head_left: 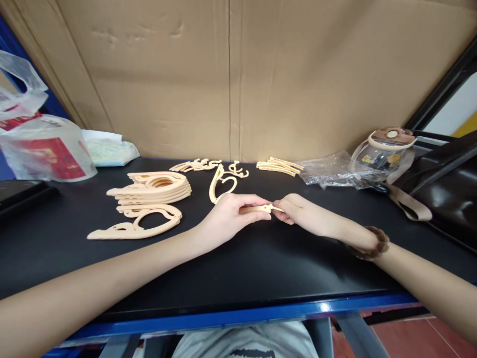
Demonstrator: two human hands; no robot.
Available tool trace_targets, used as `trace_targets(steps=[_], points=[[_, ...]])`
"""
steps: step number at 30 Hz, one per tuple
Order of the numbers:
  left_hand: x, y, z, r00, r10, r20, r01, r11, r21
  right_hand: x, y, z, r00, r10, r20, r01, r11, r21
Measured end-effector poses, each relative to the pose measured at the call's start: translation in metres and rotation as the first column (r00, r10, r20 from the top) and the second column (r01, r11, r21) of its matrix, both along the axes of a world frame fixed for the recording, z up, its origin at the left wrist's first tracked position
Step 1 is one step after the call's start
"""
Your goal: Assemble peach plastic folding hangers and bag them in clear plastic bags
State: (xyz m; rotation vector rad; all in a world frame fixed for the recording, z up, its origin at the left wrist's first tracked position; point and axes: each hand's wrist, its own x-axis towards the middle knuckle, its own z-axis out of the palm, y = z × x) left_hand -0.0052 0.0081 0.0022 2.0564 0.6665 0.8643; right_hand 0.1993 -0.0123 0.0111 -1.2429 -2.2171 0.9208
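Over the black tabletop, my left hand (230, 213) pinches a beige plastic folding-hanger part (264, 209) between thumb and fingers. My right hand (300, 211) is closed on a thin beige piece (276, 208) that meets the hanger part's right end; most of it is hidden by the fingers. Just behind my left hand lies a curved hanger piece (213, 185). Folded hangers (152, 191) are stacked to the left, with a single folded one (137, 230) in front. Farther back are loose hooks (240, 172), a pile of curved pieces (194, 165) and a bunch of thin strips (279, 166).
A cardboard wall (167, 84) closes off the back. At left stand a plastic carrier bag (52, 149) and a tissue pack (112, 151). Crumpled clear wrap (330, 171), a strapped drink bottle (383, 154) and a black bag (447, 184) occupy the right. A blue edge (261, 312) runs along the front.
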Motion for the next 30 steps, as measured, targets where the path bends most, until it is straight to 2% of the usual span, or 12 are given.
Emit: trace_targets(steps=[3, 6, 18, 25, 30], points=[[0.000, 0.000, -0.002, 1.000, -0.004, 0.027, 0.005, 0.999, -0.032, -0.005, -0.004, 0.000, 0.997, -0.064, 0.047, 0.061, 0.997, 0.048], [-0.001, 0.000, -0.003, 1.000, -0.001, 0.014, 0.001, 0.998, -0.058, -0.008, -0.008, 0.001, 0.980, -0.116, 0.160, 0.092, 0.984, 0.151], [0.000, -0.001, -0.003, 1.000, -0.002, 0.028, 0.008, 0.975, -0.220, -0.012, -0.009, -0.001, 0.920, -0.178, 0.350, 0.062, 0.946, 0.318], [0.001, -0.001, -0.005, 0.998, -0.016, -0.058, 0.007, 0.988, -0.154, -0.014, -0.010, -0.001, 0.779, -0.211, 0.591, -0.069, 0.907, 0.415], [0.003, 0.000, -0.004, 0.993, -0.015, -0.116, -0.003, 0.988, -0.153, -0.014, -0.012, 0.004, 0.662, -0.278, 0.696, -0.163, 0.854, 0.495]])
